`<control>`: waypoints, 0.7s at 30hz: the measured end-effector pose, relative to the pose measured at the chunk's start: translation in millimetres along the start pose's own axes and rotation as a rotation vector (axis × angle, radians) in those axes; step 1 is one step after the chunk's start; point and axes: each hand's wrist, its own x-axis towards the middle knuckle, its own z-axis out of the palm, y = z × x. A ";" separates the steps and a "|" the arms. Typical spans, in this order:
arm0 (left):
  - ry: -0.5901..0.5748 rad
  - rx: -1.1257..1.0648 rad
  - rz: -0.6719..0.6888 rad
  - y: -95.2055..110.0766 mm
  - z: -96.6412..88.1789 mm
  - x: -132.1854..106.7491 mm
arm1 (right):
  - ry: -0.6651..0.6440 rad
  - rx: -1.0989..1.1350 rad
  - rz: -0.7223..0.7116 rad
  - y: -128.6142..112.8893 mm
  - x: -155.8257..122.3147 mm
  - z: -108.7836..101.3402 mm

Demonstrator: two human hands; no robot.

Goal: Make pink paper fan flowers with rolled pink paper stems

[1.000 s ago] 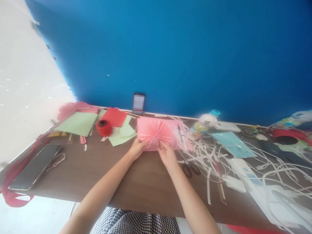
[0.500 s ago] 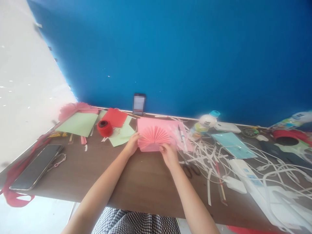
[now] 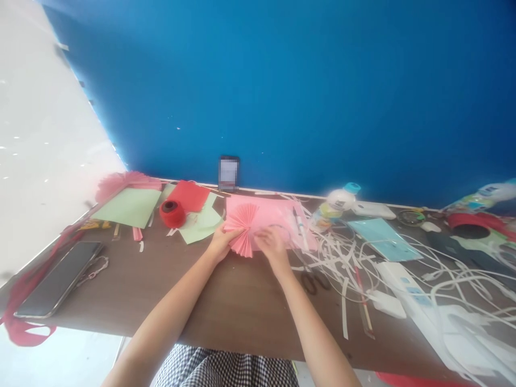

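Note:
A pleated pink paper fan (image 3: 245, 220) is pinched by my left hand (image 3: 221, 240), thumb over its folds near the gathered middle. Its pleats spread toward the left, upward and downward. My right hand (image 3: 272, 244) is just right of the fan, fingers partly curled and slightly blurred; no held thing shows in it. Beneath both lies a flat pink paper sheet (image 3: 274, 207) on the brown table. A white marker pen (image 3: 300, 223) rests on the sheet's right side.
Scissors (image 3: 314, 280), tangled white cables and paper strips (image 3: 342, 244) and a power strip (image 3: 409, 285) lie at right. A bottle (image 3: 336, 207) stands behind them. At left are a red ribbon roll (image 3: 172, 215), green paper (image 3: 128, 207) and a black phone (image 3: 60, 277). Another phone (image 3: 228, 173) leans on the blue wall.
The fan has turned, its spread edge swinging from facing up to facing left, and shifted slightly left. My right hand has let go of its lower edge and sits apart from it.

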 end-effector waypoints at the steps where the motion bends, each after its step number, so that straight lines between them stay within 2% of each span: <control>1: 0.003 -0.028 0.001 -0.8 0.2 0.8 | -0.045 -0.052 0.005 2.3 -0.5 1.1; 4: 0.005 -0.055 -0.007 -1.1 0.0 1.4 | -0.127 -0.131 0.034 9.1 -0.3 2.1; 10: 0.031 -0.057 0.032 2.8 2.5 -0.6 | -0.051 -0.227 -0.009 9.9 0.7 -1.3; 12: 0.029 -0.036 0.044 2.8 3.7 -1.3 | -0.004 -0.300 -0.094 9.6 -0.9 -1.9; 17: 0.018 0.080 0.051 -2.5 6.1 -5.2 | 0.087 -0.606 -0.419 15.0 -6.1 -0.4; 21: -0.011 0.164 0.090 -6.8 9.0 -8.8 | 0.135 -0.730 -0.558 19.1 -7.3 1.2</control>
